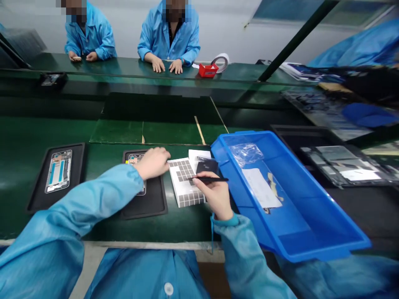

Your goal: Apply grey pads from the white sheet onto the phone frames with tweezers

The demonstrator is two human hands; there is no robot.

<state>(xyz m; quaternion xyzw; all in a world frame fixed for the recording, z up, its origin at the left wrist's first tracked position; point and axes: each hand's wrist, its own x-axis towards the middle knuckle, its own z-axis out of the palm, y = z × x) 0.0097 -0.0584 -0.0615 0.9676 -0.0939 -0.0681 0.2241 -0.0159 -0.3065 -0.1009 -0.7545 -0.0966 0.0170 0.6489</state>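
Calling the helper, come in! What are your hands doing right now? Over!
Left hand over silver-edged phone frame in black tray. Right hand pinching thin black tool. White grey-gridded sheet between them, blue plastic bin to the right. Over.

Phone frame [58, 171] in a tray [35, 195] at left, gridded box [183, 195] at centre, plastic bin [299, 232] right, paper [261, 187] inside.
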